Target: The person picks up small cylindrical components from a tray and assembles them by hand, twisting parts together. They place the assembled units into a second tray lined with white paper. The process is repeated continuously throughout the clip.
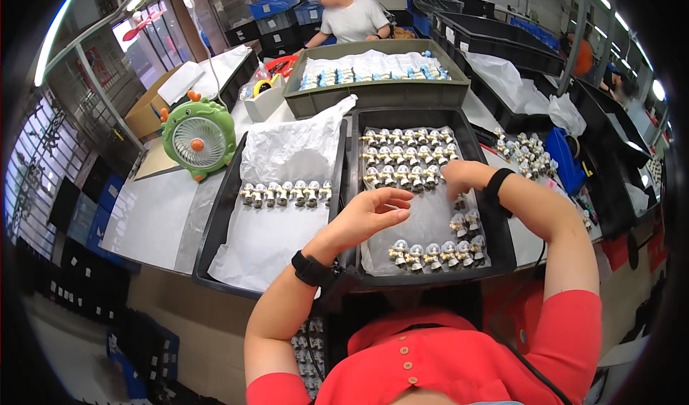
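Observation:
My left hand (373, 215) hovers over the near-left part of the right black tray (506, 243), thumb and fingers apart with nothing between them. Along that tray's right side, my right hand (461, 178) reaches down with bent fingers closed on a small figurine (459, 202), whose upper part they cover. White-and-grey figurines (399, 155) stand in several rows at the tray's far end. Another row of figurines (431, 256) lines its near edge, and a few more figurines (465, 224) stand near the right wall. White lining sheet (416, 222) shows between them.
Left of it, another black tray (203, 243) holds crumpled white sheet (291, 143) and one row of figurines (286, 193). A green fan (197, 136) stands further left. Behind is a grey-green bin (373, 95); loose figurines (527, 154) lie at right. A person (355, 19) works opposite.

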`<state>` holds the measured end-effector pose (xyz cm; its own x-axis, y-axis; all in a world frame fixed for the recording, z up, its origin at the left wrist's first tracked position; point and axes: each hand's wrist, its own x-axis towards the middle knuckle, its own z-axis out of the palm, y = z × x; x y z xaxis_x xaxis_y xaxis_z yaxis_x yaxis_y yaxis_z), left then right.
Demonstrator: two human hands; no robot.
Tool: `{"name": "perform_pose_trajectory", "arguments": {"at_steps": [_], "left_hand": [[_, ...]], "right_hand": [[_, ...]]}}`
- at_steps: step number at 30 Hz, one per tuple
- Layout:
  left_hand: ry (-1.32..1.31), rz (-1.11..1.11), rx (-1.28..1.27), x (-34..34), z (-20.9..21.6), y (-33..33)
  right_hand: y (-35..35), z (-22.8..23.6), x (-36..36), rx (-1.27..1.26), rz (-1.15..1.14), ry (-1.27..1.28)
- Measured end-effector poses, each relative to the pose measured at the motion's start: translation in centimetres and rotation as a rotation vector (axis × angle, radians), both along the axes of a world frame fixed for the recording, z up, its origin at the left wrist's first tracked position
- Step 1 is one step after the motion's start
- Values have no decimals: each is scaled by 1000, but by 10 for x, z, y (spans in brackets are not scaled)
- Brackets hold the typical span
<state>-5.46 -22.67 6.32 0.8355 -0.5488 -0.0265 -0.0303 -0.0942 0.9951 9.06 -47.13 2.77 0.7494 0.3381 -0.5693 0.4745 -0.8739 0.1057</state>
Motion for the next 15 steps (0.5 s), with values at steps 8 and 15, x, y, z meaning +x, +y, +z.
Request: {"name": "perform_pose_trajectory", "arguments": {"at_steps": [8, 15], "left_hand": [[204, 482, -324, 9, -8, 4], [199, 485, -508, 12, -11, 7]], "right_hand": [[79, 68, -51, 1206, 217, -141], [91, 44, -60, 1436, 228, -131]]}}
